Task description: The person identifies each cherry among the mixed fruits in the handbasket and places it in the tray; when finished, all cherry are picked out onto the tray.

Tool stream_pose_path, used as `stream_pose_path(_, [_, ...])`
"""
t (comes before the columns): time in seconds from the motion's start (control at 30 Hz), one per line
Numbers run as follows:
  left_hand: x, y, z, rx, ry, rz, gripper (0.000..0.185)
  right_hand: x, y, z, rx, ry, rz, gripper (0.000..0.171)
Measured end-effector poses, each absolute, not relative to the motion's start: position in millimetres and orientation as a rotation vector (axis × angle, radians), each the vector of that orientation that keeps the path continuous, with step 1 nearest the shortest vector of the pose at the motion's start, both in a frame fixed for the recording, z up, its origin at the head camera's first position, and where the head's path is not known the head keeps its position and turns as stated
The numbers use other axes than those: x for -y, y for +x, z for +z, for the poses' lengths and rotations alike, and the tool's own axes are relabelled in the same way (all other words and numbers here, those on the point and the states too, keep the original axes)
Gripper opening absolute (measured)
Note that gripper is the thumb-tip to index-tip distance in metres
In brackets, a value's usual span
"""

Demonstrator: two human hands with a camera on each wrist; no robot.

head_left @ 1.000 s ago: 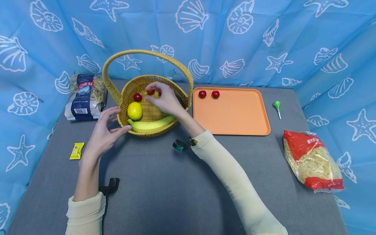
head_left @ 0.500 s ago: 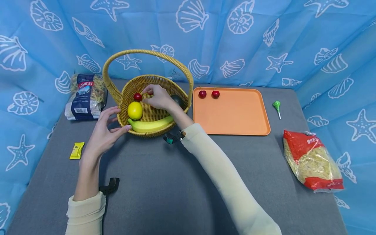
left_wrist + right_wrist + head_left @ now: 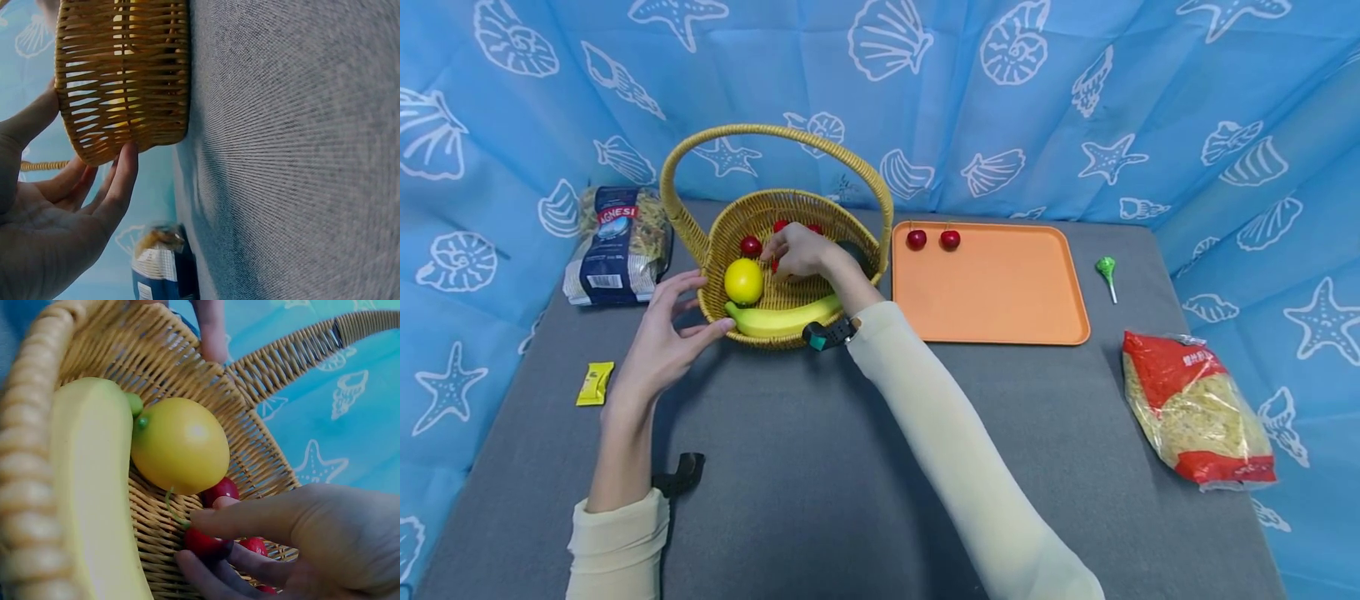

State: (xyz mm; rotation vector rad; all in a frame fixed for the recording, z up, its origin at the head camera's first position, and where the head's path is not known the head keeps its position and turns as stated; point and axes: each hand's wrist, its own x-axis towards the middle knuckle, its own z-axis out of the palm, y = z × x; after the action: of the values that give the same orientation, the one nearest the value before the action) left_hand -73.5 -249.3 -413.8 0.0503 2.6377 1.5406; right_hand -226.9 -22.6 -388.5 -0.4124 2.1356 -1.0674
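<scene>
Right hand [image 3: 801,252] inside woven wicker basket with arched handle [image 3: 733,229]; thumb and forefinger pinch small red cherry [image 3: 206,544], green stem pointing up toward yellow lemon [image 3: 180,445]. Cherry sits at basket floor, just beside lemon, near yellow banana [image 3: 94,487] (banana long axis follows basket near rim). Left hand [image 3: 658,346], fingers straight and spread, braces basket outer wall. Pasta bag [image 3: 617,243] at tabletop far left corner reads "AGNESI". Orange plastic tray [image 3: 1000,292] right of basket.
</scene>
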Motion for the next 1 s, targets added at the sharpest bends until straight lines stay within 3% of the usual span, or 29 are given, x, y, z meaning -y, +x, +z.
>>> stream_pose_path(0.6, [248.6,-73.8,-410.7,-2.663,0.043,1.511,0.076,23.0,-224.5,-396.9,-2.255,-0.544,-1.043,0.028])
stream_pose_path(1.0, [247.2,-73.1,-412.1,-2.633,0.04,1.548,0.077,-10.7,-198.6,-368.3,-2.296,-0.775,-1.242,0.031])
